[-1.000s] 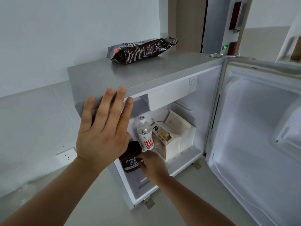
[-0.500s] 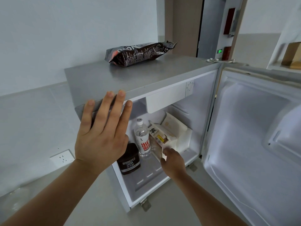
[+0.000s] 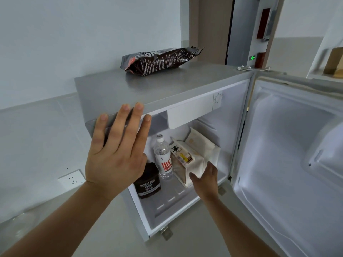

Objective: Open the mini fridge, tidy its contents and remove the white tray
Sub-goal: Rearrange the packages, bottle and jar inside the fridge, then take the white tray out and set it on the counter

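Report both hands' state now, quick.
Left hand: open, flat against the mini fridge top front edge, holding nothing.
Right hand: open, fingers touching the white pack inside; not yet gripping it.

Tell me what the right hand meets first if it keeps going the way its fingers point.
The right hand points up into the fridge at the white pouch beside the milk carton. Its fingertips look already at the pouch's lower edge, so probably that first, though depth is unclear.
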`<control>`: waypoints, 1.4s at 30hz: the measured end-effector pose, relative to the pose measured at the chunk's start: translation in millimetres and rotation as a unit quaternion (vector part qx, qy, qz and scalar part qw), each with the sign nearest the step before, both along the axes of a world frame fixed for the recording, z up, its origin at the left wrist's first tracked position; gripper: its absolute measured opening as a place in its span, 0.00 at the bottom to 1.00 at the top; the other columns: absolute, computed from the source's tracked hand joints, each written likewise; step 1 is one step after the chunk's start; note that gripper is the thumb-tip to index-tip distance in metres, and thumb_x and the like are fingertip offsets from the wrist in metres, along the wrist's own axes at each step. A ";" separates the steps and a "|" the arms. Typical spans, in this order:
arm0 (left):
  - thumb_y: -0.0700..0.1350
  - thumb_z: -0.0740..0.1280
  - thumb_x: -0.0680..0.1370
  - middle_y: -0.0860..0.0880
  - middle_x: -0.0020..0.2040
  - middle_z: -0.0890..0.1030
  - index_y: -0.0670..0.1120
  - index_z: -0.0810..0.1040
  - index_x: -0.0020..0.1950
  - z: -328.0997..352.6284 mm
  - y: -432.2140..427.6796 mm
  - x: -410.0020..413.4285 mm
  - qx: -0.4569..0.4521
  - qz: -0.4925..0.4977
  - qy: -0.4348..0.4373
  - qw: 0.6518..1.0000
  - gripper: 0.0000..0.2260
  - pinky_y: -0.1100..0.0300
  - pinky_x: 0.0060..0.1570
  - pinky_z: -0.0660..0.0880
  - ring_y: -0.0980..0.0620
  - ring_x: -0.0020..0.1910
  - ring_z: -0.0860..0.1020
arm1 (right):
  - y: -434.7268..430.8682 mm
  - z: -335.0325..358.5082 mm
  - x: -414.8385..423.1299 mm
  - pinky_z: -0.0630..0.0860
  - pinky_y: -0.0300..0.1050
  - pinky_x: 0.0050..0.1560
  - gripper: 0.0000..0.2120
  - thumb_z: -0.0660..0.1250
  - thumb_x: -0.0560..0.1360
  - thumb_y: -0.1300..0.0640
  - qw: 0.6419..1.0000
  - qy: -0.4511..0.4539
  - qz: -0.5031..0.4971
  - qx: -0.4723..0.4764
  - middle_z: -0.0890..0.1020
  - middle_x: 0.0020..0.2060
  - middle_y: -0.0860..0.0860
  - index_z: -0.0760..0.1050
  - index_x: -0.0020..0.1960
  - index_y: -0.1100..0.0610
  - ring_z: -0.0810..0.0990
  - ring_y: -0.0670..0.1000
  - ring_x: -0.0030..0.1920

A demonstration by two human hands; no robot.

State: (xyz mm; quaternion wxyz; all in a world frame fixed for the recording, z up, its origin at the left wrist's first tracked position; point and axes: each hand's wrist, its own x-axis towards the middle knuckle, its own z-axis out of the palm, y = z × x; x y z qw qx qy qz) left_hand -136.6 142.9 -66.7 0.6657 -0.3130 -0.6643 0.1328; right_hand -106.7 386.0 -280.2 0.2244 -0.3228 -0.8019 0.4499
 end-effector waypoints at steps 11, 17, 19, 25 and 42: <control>0.45 0.57 0.77 0.36 0.80 0.63 0.38 0.64 0.80 3.0 -4.1 9.7 -0.052 0.041 -0.052 0.996 0.31 0.36 0.79 0.53 0.36 0.80 0.60 | 15.2 13.6 -1.8 0.68 0.56 0.68 0.37 0.70 0.72 0.59 0.998 0.001 0.016 -0.057 0.64 0.73 0.58 0.57 0.77 0.56 0.66 0.61 0.71; 0.44 0.59 0.76 0.34 0.76 0.68 0.38 0.70 0.77 -35.0 -11.0 47.2 -0.134 -0.010 -0.237 0.962 0.29 0.36 0.78 0.57 0.33 0.77 0.64 | -1.5 40.3 21.5 0.77 0.49 0.54 0.17 0.71 0.74 0.60 0.976 0.133 0.055 0.165 0.80 0.56 0.53 0.76 0.62 0.56 0.77 0.56 0.57; 0.48 0.62 0.75 0.36 0.69 0.76 0.38 0.74 0.73 -57.8 -7.1 64.9 -0.179 0.036 -0.316 0.931 0.28 0.37 0.76 0.62 0.35 0.70 0.73 | -12.2 54.7 16.9 0.80 0.48 0.46 0.09 0.72 0.73 0.60 0.951 0.198 0.090 0.218 0.82 0.48 0.52 0.80 0.53 0.57 0.80 0.54 0.49; 0.53 0.61 0.80 0.35 0.65 0.75 0.35 0.69 0.74 -73.5 25.9 66.4 -0.215 0.244 -0.440 0.837 0.29 0.32 0.76 0.56 0.34 0.65 0.72 | -49.7 104.7 -20.1 0.77 0.42 0.45 0.09 0.67 0.76 0.58 0.874 0.331 0.169 0.312 0.81 0.45 0.52 0.80 0.55 0.57 0.79 0.51 0.45; 0.47 0.56 0.85 0.27 0.61 0.76 0.33 0.76 0.66 -88.1 9.1 38.1 -0.447 0.276 -0.252 0.813 0.20 0.34 0.65 0.70 0.30 0.59 0.75 | -90.0 168.2 -98.1 0.78 0.55 0.56 0.24 0.65 0.78 0.46 0.901 0.050 0.247 0.353 0.69 0.68 0.62 0.68 0.71 0.53 0.76 0.65 0.61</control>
